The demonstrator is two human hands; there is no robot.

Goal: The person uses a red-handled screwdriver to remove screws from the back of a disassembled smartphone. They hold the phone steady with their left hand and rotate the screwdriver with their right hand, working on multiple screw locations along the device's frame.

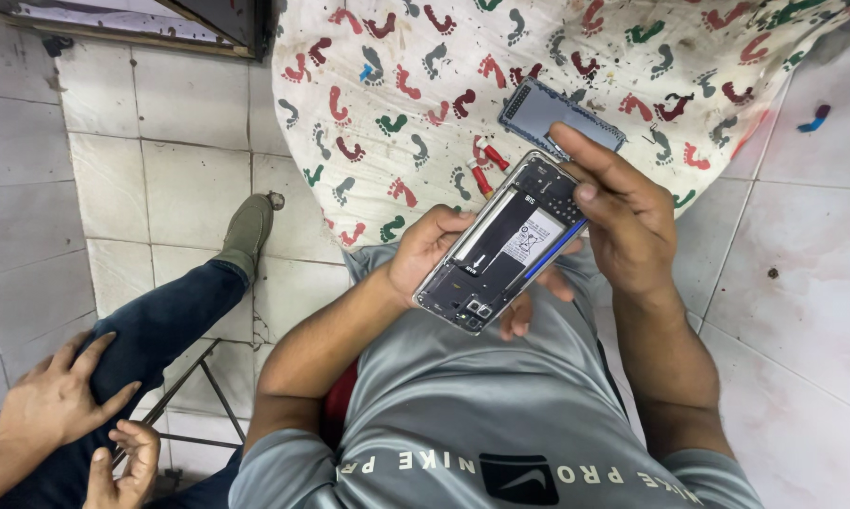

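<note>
- Presently, the left hand (425,250) grasps an opened phone (500,247) from beneath, its back removed; the frame contains a battery (505,240), a white label and camera modules near the lower end.
- The right hand (623,212) presses fingertips on the phone's upper edge, clamped on the same phone from the far side of the grip.
- Just beyond the grip, a grey back cover (547,111) and red-handled tools (486,165) lie on a footprint-patterned cloth (397,85).
- Well apart from the grip, at lower left, another person's hands (62,401) rest on a knee.
</note>
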